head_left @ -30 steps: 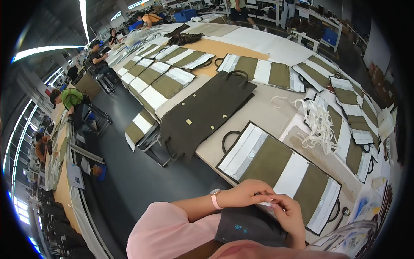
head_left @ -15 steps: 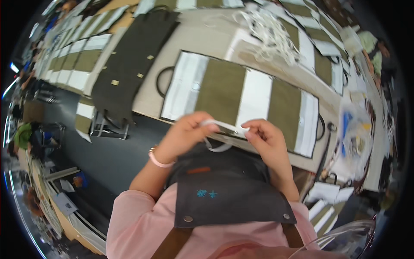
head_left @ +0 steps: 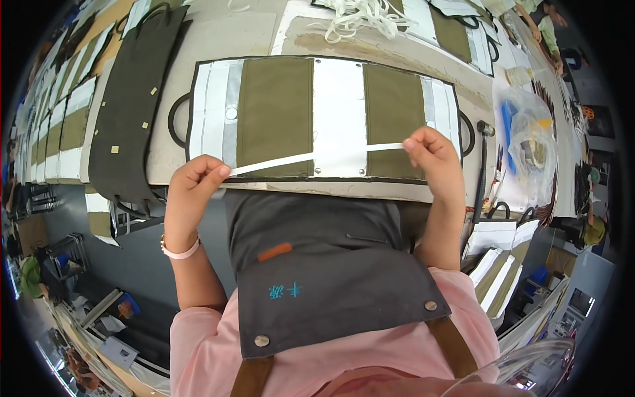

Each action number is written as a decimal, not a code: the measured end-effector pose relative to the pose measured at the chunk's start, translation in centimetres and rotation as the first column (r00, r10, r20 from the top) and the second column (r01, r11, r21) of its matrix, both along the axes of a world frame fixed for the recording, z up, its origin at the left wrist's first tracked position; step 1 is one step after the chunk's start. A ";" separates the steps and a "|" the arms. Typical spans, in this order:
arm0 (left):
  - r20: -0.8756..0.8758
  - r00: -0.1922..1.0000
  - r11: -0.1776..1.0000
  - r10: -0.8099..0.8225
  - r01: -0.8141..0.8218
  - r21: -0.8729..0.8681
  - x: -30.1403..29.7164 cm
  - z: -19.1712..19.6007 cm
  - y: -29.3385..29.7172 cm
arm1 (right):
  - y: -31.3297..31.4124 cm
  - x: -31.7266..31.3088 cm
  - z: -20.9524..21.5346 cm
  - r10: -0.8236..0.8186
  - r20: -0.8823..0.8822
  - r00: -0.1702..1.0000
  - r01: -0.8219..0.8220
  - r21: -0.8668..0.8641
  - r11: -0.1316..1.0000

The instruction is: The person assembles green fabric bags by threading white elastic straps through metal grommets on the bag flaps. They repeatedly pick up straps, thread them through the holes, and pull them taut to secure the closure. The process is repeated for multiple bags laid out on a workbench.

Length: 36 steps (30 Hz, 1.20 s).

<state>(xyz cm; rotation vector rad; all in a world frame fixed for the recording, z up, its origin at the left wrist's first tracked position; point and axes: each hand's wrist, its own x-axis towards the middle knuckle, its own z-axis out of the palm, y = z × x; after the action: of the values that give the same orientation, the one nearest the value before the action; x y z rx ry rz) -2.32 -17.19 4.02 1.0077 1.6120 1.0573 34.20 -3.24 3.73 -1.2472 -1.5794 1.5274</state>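
Observation:
A narrow white strip (head_left: 274,162) is stretched between my two hands, slanting up to the right. My left hand (head_left: 198,178) pinches its left end close to the table's front edge. Its right end is pinched by my right hand (head_left: 430,151), which is over the right part of the flat bag piece. That bag piece (head_left: 278,109) lies open on the table under the strip, with olive panels, a white middle band and whitish end bands. A dark handle loop sticks out at each short end, and small metal studs sit on the white band.
Tangled white strips (head_left: 364,20) lie at the back. A dark grey piece (head_left: 129,106) with small yellowish squares hangs over the table's left part. A hammer (head_left: 483,152) and a clear plastic bag (head_left: 529,132) lie right. More striped pieces (head_left: 499,264) are at lower right.
My hands have moved apart, and the strip, looped and bunched before, is now drawn out straight. My view has turned, so the bag piece sits more level.

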 end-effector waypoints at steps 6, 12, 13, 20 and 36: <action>-0.176 0.981 0.997 0.078 -0.080 -0.004 -1.2 -0.7 -0.1 | 0.2 4.7 -1.3 -0.183 0.162 0.970 0.170 0.093 0.981; -0.207 0.974 0.995 0.095 -0.088 0.040 -1.3 -1.0 0.2 | -0.2 6.1 -1.8 -0.251 0.136 0.958 0.242 0.078 0.967; -0.207 0.974 0.995 0.094 -0.087 0.042 -1.2 -1.0 0.2 | -0.2 6.2 -1.9 -0.254 0.138 0.957 0.245 0.073 0.967; -0.236 0.964 0.992 0.124 -0.112 0.063 -1.1 -1.5 0.3 | -0.1 6.3 -2.0 -0.240 0.148 0.960 0.235 0.050 0.971; -0.217 0.949 0.972 0.229 -0.213 0.096 -3.4 -1.7 -0.3 | -1.7 5.4 1.8 -0.211 -0.185 0.960 0.232 0.105 0.967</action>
<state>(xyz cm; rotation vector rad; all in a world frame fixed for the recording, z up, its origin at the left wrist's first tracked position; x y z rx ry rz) -5.77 -17.48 2.37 1.0419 1.9208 1.1909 39.64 -4.98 5.50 -1.1462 -1.3530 1.3342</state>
